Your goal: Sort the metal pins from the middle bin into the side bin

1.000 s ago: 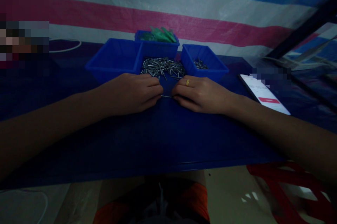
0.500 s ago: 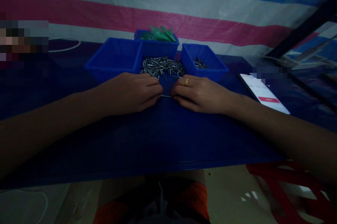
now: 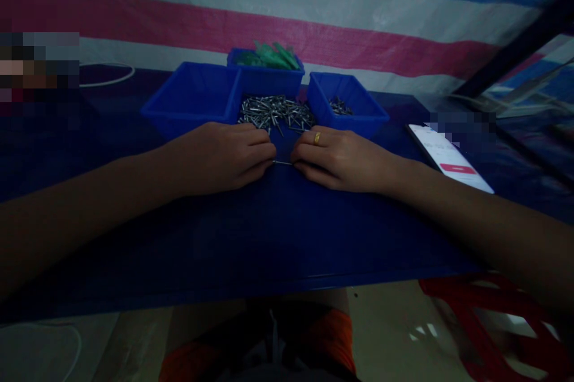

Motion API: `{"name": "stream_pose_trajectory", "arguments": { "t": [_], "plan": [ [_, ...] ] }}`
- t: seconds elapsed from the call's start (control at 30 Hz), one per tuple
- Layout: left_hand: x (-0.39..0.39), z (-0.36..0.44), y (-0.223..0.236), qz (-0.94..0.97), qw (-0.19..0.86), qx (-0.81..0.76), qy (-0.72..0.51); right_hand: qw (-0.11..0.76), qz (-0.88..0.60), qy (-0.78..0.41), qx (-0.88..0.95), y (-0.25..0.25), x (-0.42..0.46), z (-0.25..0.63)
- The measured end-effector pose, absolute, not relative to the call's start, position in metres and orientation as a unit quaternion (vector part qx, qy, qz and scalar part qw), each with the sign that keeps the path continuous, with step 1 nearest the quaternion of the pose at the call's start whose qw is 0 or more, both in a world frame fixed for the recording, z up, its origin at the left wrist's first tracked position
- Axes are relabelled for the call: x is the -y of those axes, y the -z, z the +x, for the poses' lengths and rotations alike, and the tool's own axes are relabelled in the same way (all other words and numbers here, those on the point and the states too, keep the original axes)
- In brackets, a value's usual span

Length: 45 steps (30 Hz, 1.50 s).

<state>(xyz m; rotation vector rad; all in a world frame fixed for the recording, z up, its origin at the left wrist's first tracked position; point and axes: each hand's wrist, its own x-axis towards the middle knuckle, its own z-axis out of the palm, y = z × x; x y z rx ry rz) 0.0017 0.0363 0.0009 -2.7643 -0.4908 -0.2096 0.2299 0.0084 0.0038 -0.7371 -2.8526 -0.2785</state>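
Observation:
My left hand (image 3: 224, 155) and my right hand (image 3: 343, 158) rest on the dark blue table (image 3: 269, 232), fingertips facing each other. Both are closed in a pinch on the two ends of one thin metal pin (image 3: 282, 162) that bridges the small gap between them. The right hand wears a gold ring (image 3: 317, 138). Just behind the hands lies a loose pile of metal pins (image 3: 273, 112) on the table.
Three blue bins stand behind the pile: one at the left (image 3: 191, 98), one at the back with green parts (image 3: 269, 65), one at the right holding a few pins (image 3: 347, 104). A lit phone (image 3: 451, 158) lies at the right. A red stool (image 3: 484, 310) stands below the table edge.
Nothing has moved but the camera, which shifted slightly; both hands keep the same pinch on the pin.

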Motion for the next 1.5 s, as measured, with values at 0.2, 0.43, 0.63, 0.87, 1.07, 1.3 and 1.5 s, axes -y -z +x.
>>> {"name": "stream_pose_trajectory", "arguments": {
  "t": [0.2,0.43,0.63,0.87,1.07,1.3,1.5],
  "plan": [
    [-0.0371,0.0017,-0.0004,-0.968,0.161,0.177,0.077,0.091,-0.249,0.094,0.96,-0.0037,-0.0087,0.2305],
    [-0.0389,0.001,0.0019,-0.967,0.166,0.177,0.075,0.086,-0.248,0.095,0.96,-0.0034,-0.0093,0.2304],
    [-0.0382,0.0018,0.0008,-0.969,0.148,0.178,0.086,0.086,-0.252,0.087,0.96,-0.0036,-0.0091,0.2307],
    [-0.0388,0.0019,0.0016,-0.968,0.156,0.18,0.078,0.084,-0.252,0.087,0.96,-0.0038,-0.009,0.2308],
    [-0.0393,0.0011,0.0018,-0.969,0.144,0.182,0.083,0.087,-0.252,0.083,0.96,-0.0038,-0.0089,0.2303],
    [-0.0392,0.0011,0.0025,-0.967,0.169,0.176,0.071,0.086,-0.25,0.095,0.96,-0.0034,-0.0091,0.2305],
    [-0.0338,0.0023,-0.0031,-0.968,0.165,0.18,0.05,0.088,-0.253,0.084,0.96,-0.0038,-0.009,0.2302]
  ]
}}
